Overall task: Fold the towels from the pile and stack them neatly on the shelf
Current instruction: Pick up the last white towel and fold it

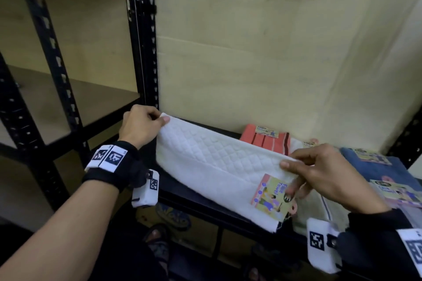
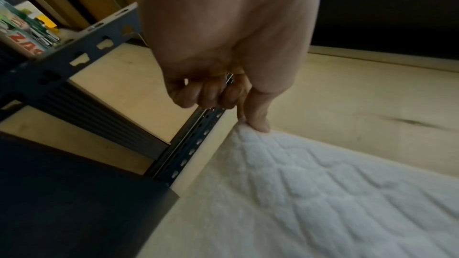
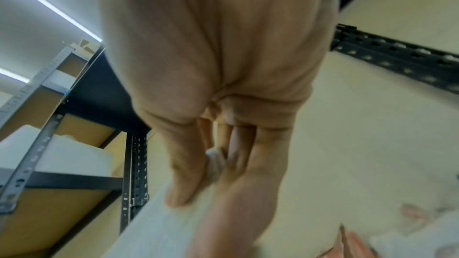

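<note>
A white quilted towel (image 1: 212, 166) with a colourful paper label (image 1: 270, 196) hangs stretched between both hands above the black shelf board (image 1: 182, 198). My left hand (image 1: 142, 125) pinches its far left corner between thumb and forefinger; the left wrist view shows that pinch on the towel (image 2: 310, 193) by the left hand (image 2: 250, 119). My right hand (image 1: 319, 171) pinches the right corner of the folded top edge; in the right wrist view the right hand (image 3: 211, 164) nips the towel (image 3: 174, 223) cloth. The towel's lower half drapes down onto the shelf.
A pile of towels lies on the shelf's right side: an orange striped one (image 1: 265, 138), a blue one (image 1: 374, 162) and a cream one (image 1: 315, 212), each labelled. Black slotted rack posts (image 1: 146, 52) stand left. A beige wall (image 1: 274, 52) backs the shelf. Feet in sandals (image 1: 157, 242) show below.
</note>
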